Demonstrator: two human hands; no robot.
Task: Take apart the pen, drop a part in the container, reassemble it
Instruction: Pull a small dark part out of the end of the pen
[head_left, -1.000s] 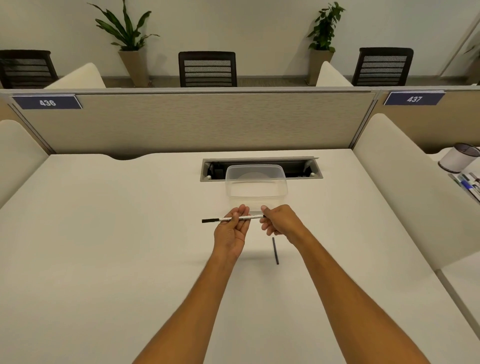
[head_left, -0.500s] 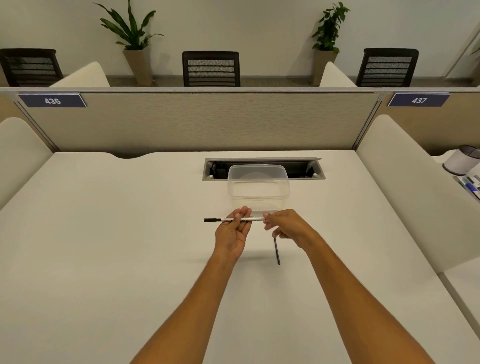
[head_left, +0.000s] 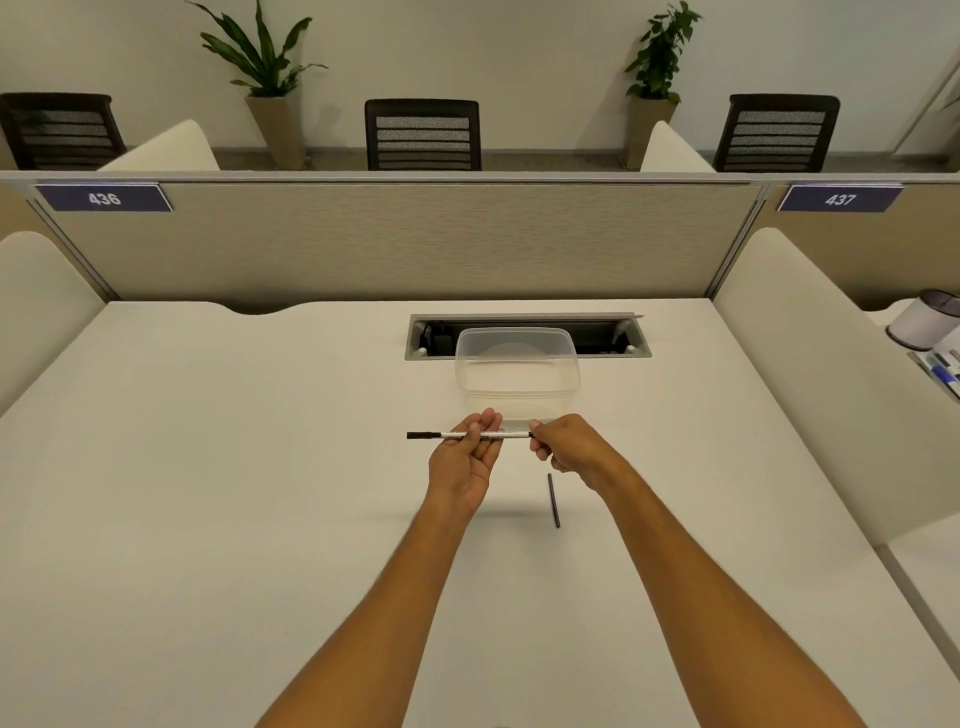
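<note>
Both bare forearms reached out over the plain white table (head_left: 208, 467). The left hand (head_left: 462, 462) was palm-up, its fingers (head_left: 480, 423) curled around the middle of a slim white pen barrel with a black tip (head_left: 470, 435), which lay level and crosswise above the table, the black tip jutting out to the left. The right hand (head_left: 569, 447) met the barrel's right end, thumb and fingertips pinched closed on it; what exactly they gripped there was too small to make out, perhaps a dark end piece. Just beyond the two hands stood a clear, rectangular plastic container (head_left: 517, 371) with rounded corners, open-topped, and nothing could be seen inside it. Behind it a grey cable slot (head_left: 527, 338) was set into the table. A thin black rod-like pen part (head_left: 554, 500) lay flat on the table just below the right hand, apart from it, pointing roughly toward the person. A beige partition (head_left: 405, 239) closed the far edge.
</note>
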